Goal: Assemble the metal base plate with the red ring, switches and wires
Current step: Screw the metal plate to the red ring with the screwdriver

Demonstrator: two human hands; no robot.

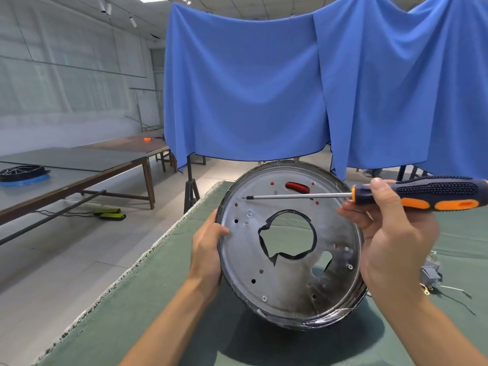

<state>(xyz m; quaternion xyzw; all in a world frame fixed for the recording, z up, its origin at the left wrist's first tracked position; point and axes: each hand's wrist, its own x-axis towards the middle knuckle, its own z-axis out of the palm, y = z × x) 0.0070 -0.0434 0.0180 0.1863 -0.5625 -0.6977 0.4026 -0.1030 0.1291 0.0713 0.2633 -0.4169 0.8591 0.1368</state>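
I've got the plate (290, 241) tilted up on edge over the green surface (163, 299), its face turned toward me. My left hand (207, 249) grips the plate's left rim, thumb over the front, fingers wrapped behind where I can't see them. My right hand (388, 233) holds the screwdriver (412, 195) by the collar of its dark and orange handle, thumb on top, fingers (351, 210) curled beneath. The shaft runs leftward across the upper part of the plate, nearly level, and the tip sits right at a small spot near the upper left of the face; whether it touches a screw there, I can't tell.

Red shows through a slot (297, 187) near the plate's top and through several small holes, so the ring sits behind the plate. A big jagged hole (287, 235) edged in black tape opens in the middle, and I can see green through it. Two screws show on the face, one at the lower left (264, 298), one at the right (350, 266).

Right of the plate, behind my right wrist, a grey switch (431, 273) lies on the surface with thin wires (456, 289) trailing off it. Blue cloth (264, 88) hangs behind. Far left, a black ring-shaped part (23, 171) rests on another table (79, 178).
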